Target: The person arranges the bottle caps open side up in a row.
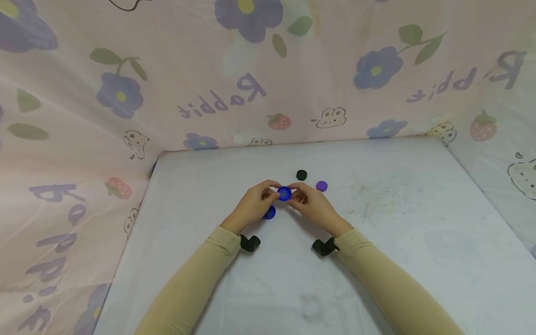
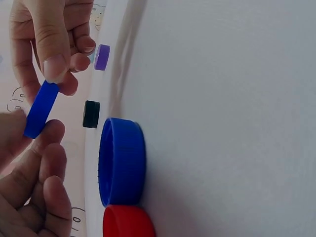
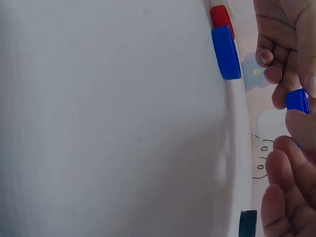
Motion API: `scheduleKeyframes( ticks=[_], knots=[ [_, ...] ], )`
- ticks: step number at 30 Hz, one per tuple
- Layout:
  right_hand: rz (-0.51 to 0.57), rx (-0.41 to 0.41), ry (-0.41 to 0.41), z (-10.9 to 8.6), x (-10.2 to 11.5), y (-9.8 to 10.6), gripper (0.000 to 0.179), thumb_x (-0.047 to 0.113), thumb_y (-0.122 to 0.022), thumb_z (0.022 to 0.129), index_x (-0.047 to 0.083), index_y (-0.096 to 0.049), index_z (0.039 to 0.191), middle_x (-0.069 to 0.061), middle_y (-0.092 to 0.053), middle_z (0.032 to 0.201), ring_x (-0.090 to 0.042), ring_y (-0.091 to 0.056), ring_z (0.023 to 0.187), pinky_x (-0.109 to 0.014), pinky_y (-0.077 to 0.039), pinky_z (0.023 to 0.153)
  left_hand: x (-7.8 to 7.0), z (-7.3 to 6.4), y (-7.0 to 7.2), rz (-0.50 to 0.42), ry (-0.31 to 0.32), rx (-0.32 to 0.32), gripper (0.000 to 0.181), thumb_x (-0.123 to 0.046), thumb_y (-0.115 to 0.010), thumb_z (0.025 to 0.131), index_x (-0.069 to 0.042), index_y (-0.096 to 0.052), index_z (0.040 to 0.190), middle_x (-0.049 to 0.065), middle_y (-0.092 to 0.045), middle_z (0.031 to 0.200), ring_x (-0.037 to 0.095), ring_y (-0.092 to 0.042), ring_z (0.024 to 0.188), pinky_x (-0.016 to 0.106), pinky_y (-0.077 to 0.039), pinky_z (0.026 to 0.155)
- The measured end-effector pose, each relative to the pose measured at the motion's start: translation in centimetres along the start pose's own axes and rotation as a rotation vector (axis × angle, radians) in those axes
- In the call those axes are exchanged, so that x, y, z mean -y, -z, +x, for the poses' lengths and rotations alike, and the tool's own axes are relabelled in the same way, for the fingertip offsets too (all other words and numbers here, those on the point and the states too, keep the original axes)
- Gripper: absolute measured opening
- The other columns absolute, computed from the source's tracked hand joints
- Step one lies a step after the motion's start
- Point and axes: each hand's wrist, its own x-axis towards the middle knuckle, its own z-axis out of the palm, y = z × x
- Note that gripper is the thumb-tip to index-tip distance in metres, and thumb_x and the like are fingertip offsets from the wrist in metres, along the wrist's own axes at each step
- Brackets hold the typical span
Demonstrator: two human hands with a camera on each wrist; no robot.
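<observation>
Above the table, a blue bottle cap (image 1: 284, 193) is held between both hands, its hollow side facing the head camera. My left hand (image 1: 254, 201) pinches its left edge with thumb and fingers. On the opposite edge, my right hand (image 1: 309, 203) grips it the same way. The left wrist view shows this cap (image 2: 41, 109) edge-on, tilted between the fingertips. A second, larger-looking blue cap (image 2: 123, 162) stands on the table below the left hand. Against it is a red cap (image 2: 128, 222), hidden from the head view behind the left hand.
Past the hands lie a black cap (image 1: 301, 175) and, to its right, a purple cap (image 1: 321, 186). A white-covered table (image 1: 402, 270) carries everything. Printed fabric (image 1: 293, 83) hangs along its back and sides. Black wrist cameras (image 1: 250, 243) hang under the forearms.
</observation>
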Motion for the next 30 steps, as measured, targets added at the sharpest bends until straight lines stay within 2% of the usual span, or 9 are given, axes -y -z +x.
scheduleKeyframes(
  ticks=[5, 11, 15, 19, 24, 30],
  knots=[
    [-0.003, 0.018, -0.024, 0.0, -0.2, 0.1, 0.038, 0.02, -0.071, 0.09, 0.012, -0.059, 0.125, 0.002, -0.066, 0.091, -0.014, -0.06, 0.079, -0.033, -0.05, 0.069, -0.1, 0.1, -0.1, 0.015, -0.001, 0.047, 0.039, -0.025, -0.066, 0.094, -0.016, -0.055, 0.13, -0.005, -0.065, 0.097, 0.01, -0.061, 0.084, 0.029, -0.051, 0.073],
    [-0.013, 0.061, -0.036, 0.0, -0.5, 0.1, 0.037, 0.021, -0.073, 0.089, 0.011, -0.062, 0.122, 0.004, -0.066, 0.089, -0.013, -0.06, 0.079, -0.033, -0.05, 0.072, 0.0, 0.3, -0.4, 0.07, 0.002, 0.077, 0.043, -0.02, -0.073, 0.088, -0.01, -0.056, 0.126, -0.002, -0.064, 0.1, 0.012, -0.061, 0.091, 0.029, -0.05, 0.08],
    [-0.018, 0.092, -0.035, 0.1, -0.5, 0.1, 0.037, 0.019, -0.075, 0.086, 0.011, -0.063, 0.12, 0.004, -0.065, 0.088, -0.013, -0.06, 0.08, -0.033, -0.05, 0.074, 0.0, 0.3, -0.5, 0.161, -0.036, 0.086, 0.041, -0.022, -0.076, 0.085, -0.01, -0.059, 0.12, -0.001, -0.064, 0.103, 0.015, -0.059, 0.097, 0.032, -0.047, 0.086],
    [-0.043, 0.157, -0.047, 0.0, -0.6, 0.1, 0.039, 0.02, -0.077, 0.084, 0.012, -0.063, 0.119, 0.005, -0.065, 0.091, -0.012, -0.06, 0.084, -0.034, -0.049, 0.078, -0.2, 0.1, -0.5, 0.275, -0.076, 0.106, 0.04, -0.026, -0.079, 0.082, -0.01, -0.063, 0.116, 0.002, -0.062, 0.105, 0.019, -0.054, 0.1, 0.035, -0.042, 0.089],
    [-0.076, 0.208, -0.067, 0.0, -0.8, 0.0, 0.037, 0.021, -0.077, 0.084, 0.012, -0.063, 0.117, 0.005, -0.064, 0.096, -0.012, -0.059, 0.088, -0.033, -0.048, 0.081, -0.1, -0.1, -0.9, 0.389, -0.071, 0.125, 0.042, -0.033, -0.078, 0.082, -0.012, -0.063, 0.116, 0.001, -0.059, 0.108, 0.02, -0.047, 0.1, 0.038, -0.034, 0.091],
    [-0.125, 0.202, -0.047, 0.0, -0.9, -0.4, 0.035, 0.018, -0.077, 0.083, 0.009, -0.064, 0.115, 0.001, -0.06, 0.098, -0.015, -0.054, 0.086, -0.033, -0.046, 0.079, 0.3, -0.1, -1.4, 0.444, -0.066, 0.127, 0.043, -0.035, -0.077, 0.084, -0.012, -0.063, 0.117, 0.002, -0.058, 0.113, 0.021, -0.046, 0.103, 0.039, -0.034, 0.093]
  ],
)
